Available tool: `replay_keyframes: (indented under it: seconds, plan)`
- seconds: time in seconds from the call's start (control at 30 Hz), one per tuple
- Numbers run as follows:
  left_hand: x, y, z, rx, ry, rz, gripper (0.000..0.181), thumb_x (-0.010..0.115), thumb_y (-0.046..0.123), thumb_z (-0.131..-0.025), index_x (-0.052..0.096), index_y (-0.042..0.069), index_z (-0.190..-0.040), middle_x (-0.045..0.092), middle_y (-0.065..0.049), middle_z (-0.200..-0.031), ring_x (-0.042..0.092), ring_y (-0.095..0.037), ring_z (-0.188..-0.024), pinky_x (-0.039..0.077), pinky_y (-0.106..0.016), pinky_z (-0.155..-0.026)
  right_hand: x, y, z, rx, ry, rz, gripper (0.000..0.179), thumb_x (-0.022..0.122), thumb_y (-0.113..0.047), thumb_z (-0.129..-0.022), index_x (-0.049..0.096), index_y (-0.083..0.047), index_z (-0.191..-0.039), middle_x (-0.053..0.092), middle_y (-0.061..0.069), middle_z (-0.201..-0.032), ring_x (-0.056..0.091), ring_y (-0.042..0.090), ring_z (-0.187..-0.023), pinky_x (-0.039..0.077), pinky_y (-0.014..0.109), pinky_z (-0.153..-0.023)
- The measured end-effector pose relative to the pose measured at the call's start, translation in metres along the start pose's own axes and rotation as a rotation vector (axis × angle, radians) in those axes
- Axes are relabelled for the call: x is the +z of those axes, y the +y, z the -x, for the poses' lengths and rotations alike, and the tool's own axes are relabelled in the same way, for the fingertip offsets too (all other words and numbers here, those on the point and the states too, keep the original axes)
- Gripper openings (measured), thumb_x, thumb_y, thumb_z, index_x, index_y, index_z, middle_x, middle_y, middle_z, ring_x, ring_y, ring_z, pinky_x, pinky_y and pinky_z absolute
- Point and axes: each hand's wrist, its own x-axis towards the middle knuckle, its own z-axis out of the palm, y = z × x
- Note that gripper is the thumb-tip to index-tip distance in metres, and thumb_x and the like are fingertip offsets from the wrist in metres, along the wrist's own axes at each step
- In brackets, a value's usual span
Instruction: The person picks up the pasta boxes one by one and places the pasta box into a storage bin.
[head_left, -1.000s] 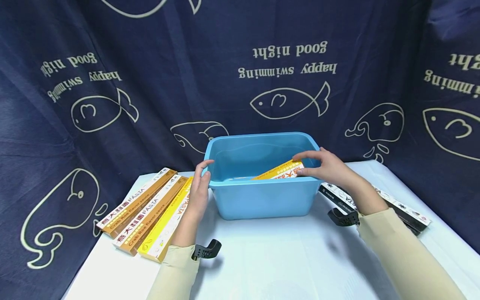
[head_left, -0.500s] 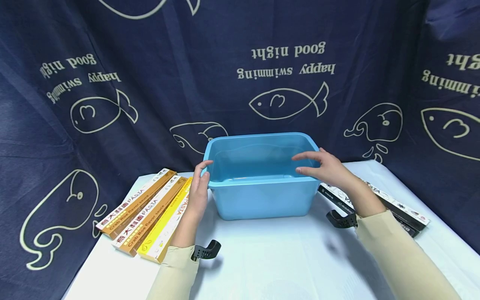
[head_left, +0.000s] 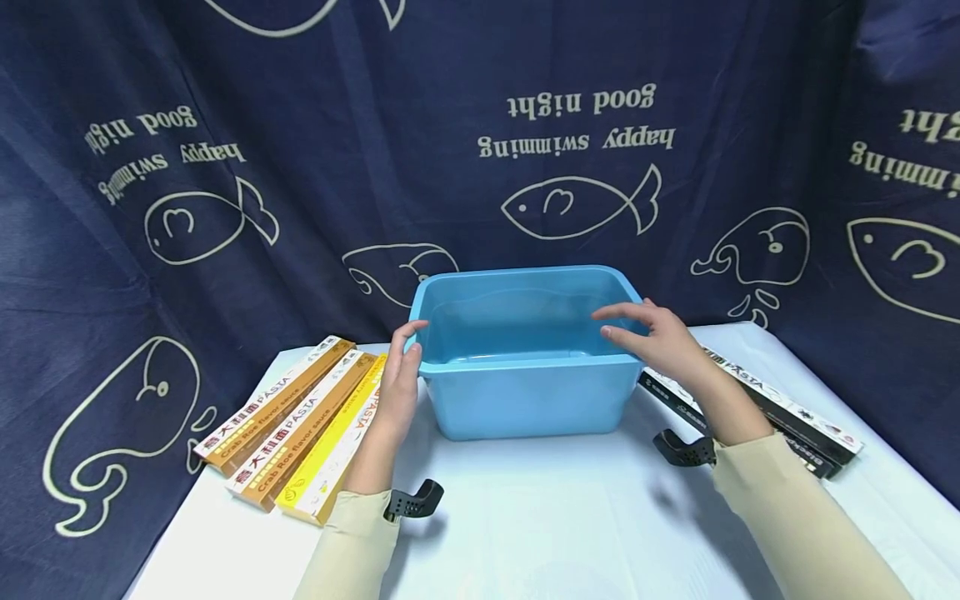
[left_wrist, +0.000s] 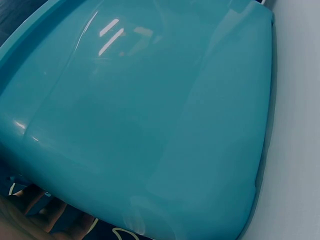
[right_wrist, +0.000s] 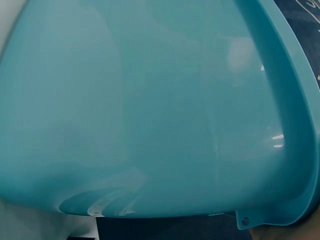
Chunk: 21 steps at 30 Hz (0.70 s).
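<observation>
A light blue plastic bin (head_left: 525, 398) stands in the middle of the table in the head view. My left hand (head_left: 397, 387) holds its left rim, the index finger hooked over the edge and the thumb near the front corner. Dark fingers (left_wrist: 47, 216) show beyond the bin wall (left_wrist: 150, 115) in the left wrist view. Over the right rim reaches my right hand (head_left: 667, 343), thumb and index finger spread apart above the inside with nothing between them. The bin's wall (right_wrist: 165, 110) fills most of the right wrist view. The front wall hides much of the bin's floor.
Left of the bin lie two brown-and-white pasta boxes (head_left: 303, 432) and a yellow pasta box (head_left: 330, 454). Black-and-white pasta boxes (head_left: 795, 412) lie at the right, partly behind my right arm. A dark blue curtain (head_left: 420, 108) hangs behind the white tabletop (head_left: 525, 517).
My right hand has let go of a yellow pasta box inside the bin, and the box has dropped out of sight. That hand then shifted slightly right. The left hand stays put.
</observation>
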Motion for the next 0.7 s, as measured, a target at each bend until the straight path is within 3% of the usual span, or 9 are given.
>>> replay_keyframes:
  seconds: [0.17,0.4,0.7]
  plan:
    - [0.001,0.001,-0.001,-0.002,-0.002,-0.007,0.043,0.032,0.039,-0.104,0.043,0.027,-0.143,0.030,-0.004,-0.163,0.027,-0.022,-0.150,0.022,-0.058,-0.121,0.002,0.004,0.001,-0.019,0.043,-0.028,0.038,0.064,-0.039,-0.097,0.067,-0.017,-0.128,0.058,0.015,-0.142,0.010,0.042,-0.155,0.012,0.075,-0.115]
    - [0.001,0.001,0.000,-0.014,-0.007,-0.008,0.044,0.032,0.039,-0.103,0.042,0.026,-0.144,0.029,-0.002,-0.163,0.026,-0.023,-0.150,0.021,-0.059,-0.121,0.007,0.007,0.006,-0.046,0.112,-0.078,0.034,0.063,-0.034,-0.098,0.067,-0.017,-0.127,0.059,0.010,-0.141,0.037,0.034,-0.143,0.028,0.067,-0.113]
    - [0.000,0.000,-0.001,-0.008,0.007,-0.012,0.044,0.033,0.041,-0.103,0.043,0.027,-0.143,0.030,-0.003,-0.162,0.028,-0.022,-0.149,0.022,-0.058,-0.121,0.011,0.009,0.015,-0.093,0.169,-0.119,0.033,0.063,-0.030,-0.098,0.065,-0.017,-0.129,0.054,0.005,-0.148,0.032,0.029,-0.148,0.024,0.067,-0.115]
